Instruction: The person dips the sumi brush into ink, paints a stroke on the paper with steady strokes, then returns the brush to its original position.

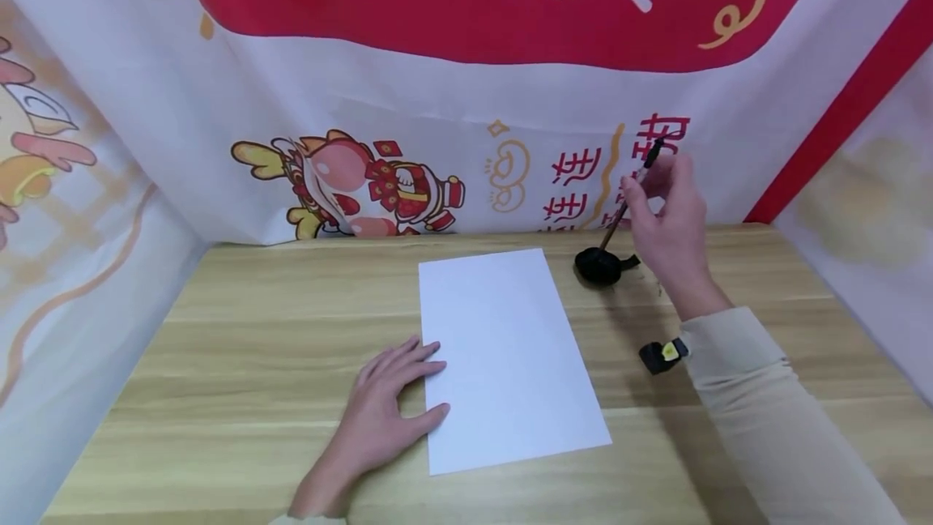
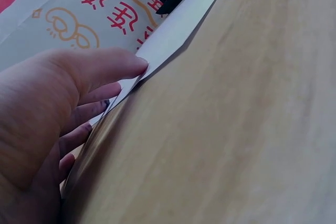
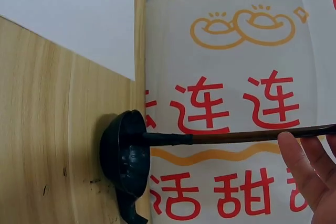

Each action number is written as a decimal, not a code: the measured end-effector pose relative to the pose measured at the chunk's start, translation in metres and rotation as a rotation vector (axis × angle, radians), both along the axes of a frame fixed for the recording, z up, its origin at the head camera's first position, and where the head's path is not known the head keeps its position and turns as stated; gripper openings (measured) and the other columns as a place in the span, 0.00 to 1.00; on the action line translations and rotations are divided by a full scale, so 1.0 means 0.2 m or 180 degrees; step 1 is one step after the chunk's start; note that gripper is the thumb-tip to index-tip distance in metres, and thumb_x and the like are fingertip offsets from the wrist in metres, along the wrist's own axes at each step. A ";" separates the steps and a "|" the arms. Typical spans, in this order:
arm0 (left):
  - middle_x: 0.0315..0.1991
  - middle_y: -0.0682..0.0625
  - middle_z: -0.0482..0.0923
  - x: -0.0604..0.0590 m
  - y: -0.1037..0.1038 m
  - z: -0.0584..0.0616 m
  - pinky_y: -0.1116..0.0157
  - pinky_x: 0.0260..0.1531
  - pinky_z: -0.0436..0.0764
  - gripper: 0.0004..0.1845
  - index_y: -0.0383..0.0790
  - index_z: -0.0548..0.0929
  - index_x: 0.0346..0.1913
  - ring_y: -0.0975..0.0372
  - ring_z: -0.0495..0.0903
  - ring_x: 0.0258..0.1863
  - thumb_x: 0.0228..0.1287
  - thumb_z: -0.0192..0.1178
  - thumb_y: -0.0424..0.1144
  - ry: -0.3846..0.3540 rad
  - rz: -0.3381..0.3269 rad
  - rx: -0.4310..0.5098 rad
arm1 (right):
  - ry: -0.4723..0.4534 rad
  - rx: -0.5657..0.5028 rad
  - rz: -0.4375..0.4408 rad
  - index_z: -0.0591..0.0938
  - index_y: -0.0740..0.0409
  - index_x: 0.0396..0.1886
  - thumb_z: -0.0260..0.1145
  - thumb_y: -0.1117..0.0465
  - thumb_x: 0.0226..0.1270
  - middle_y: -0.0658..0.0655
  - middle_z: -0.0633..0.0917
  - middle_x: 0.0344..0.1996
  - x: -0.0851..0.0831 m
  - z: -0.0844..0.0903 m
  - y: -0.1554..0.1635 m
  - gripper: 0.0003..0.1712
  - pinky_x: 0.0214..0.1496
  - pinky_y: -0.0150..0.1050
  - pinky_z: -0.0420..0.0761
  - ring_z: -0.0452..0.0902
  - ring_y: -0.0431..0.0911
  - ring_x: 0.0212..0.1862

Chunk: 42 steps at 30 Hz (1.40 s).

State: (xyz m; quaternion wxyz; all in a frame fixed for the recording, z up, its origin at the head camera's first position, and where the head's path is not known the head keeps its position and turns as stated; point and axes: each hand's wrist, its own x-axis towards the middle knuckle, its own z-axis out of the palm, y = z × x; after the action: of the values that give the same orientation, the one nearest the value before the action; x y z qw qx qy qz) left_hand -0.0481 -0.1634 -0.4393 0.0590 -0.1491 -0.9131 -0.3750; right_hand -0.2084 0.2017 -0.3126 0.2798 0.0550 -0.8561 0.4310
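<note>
A sheet of white paper (image 1: pixel 510 363) lies on the wooden table. My left hand (image 1: pixel 386 407) rests at its left edge, fingers spread, with the fingertips and thumb touching the paper. In the left wrist view the thumb (image 2: pixel 113 66) lies over the paper's edge. My right hand (image 1: pixel 674 221) pinches a writing brush (image 1: pixel 619 221) near its upper end. The brush points down into a small black ink dish (image 1: pixel 594 267) with a short handle, right of the paper's top corner. In the right wrist view the brush's dark tip end sits inside the ink dish (image 3: pixel 118 156), hiding its bristles.
A small black object with a yellow label (image 1: pixel 662 355) lies on the table (image 1: pixel 291 330) by the right sleeve. Dark specks mark the wood near the dish. A printed cloth (image 1: pixel 437 104) with red lettering hangs behind the table, and cloth also hangs at both sides.
</note>
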 end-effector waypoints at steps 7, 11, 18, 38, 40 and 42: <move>0.75 0.56 0.78 0.00 0.01 0.00 0.37 0.80 0.57 0.27 0.51 0.89 0.62 0.49 0.69 0.81 0.58 0.80 0.46 0.0013 0.0015 -0.0003 | 0.0149 -0.0011 0.0044 0.72 0.60 0.67 0.60 0.51 0.85 0.54 0.81 0.47 -0.01 -0.01 -0.03 0.23 0.35 0.21 0.79 0.76 0.39 0.47; 0.76 0.57 0.78 -0.01 0.01 -0.01 0.37 0.80 0.57 0.27 0.52 0.89 0.63 0.50 0.69 0.81 0.58 0.80 0.46 0.0017 0.0019 -0.0030 | 0.0178 -0.0119 0.0076 0.73 0.61 0.64 0.62 0.52 0.84 0.50 0.81 0.45 0.00 -0.01 -0.02 0.21 0.34 0.21 0.80 0.77 0.38 0.46; 0.76 0.57 0.77 -0.01 0.01 -0.01 0.36 0.80 0.56 0.28 0.52 0.88 0.63 0.50 0.68 0.82 0.59 0.79 0.47 0.0011 0.0026 -0.0053 | 0.0150 -0.0114 0.0137 0.73 0.64 0.63 0.64 0.55 0.83 0.50 0.82 0.45 0.02 -0.01 0.00 0.21 0.35 0.19 0.82 0.79 0.37 0.45; 0.77 0.57 0.76 -0.02 0.02 -0.01 0.35 0.81 0.55 0.29 0.52 0.88 0.64 0.51 0.67 0.82 0.59 0.79 0.48 -0.0109 0.0069 -0.0093 | -0.0113 -0.0164 -0.0051 0.78 0.60 0.62 0.69 0.52 0.79 0.56 0.88 0.51 0.05 0.00 0.06 0.22 0.39 0.18 0.83 0.82 0.35 0.46; 0.77 0.57 0.76 -0.02 0.02 -0.01 0.35 0.80 0.55 0.28 0.52 0.88 0.64 0.51 0.67 0.82 0.59 0.79 0.48 -0.0099 0.0066 -0.0097 | -0.0038 -0.0100 -0.0131 0.77 0.59 0.63 0.69 0.52 0.79 0.57 0.89 0.52 0.05 0.01 0.06 0.23 0.39 0.17 0.81 0.81 0.33 0.46; 0.77 0.57 0.76 -0.02 0.02 -0.01 0.36 0.80 0.55 0.28 0.52 0.88 0.64 0.51 0.67 0.83 0.60 0.79 0.48 -0.0087 0.0063 -0.0095 | 0.0013 -0.0058 -0.0155 0.76 0.60 0.63 0.69 0.53 0.78 0.58 0.89 0.51 0.05 0.01 0.05 0.23 0.39 0.16 0.81 0.80 0.32 0.45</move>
State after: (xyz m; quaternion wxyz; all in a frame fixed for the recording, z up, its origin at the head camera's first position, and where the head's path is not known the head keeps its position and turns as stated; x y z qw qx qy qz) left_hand -0.0515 -0.1597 -0.4409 0.0479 -0.1358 -0.9207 -0.3627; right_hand -0.1985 0.2118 -0.3102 0.2924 0.0324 -0.8527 0.4317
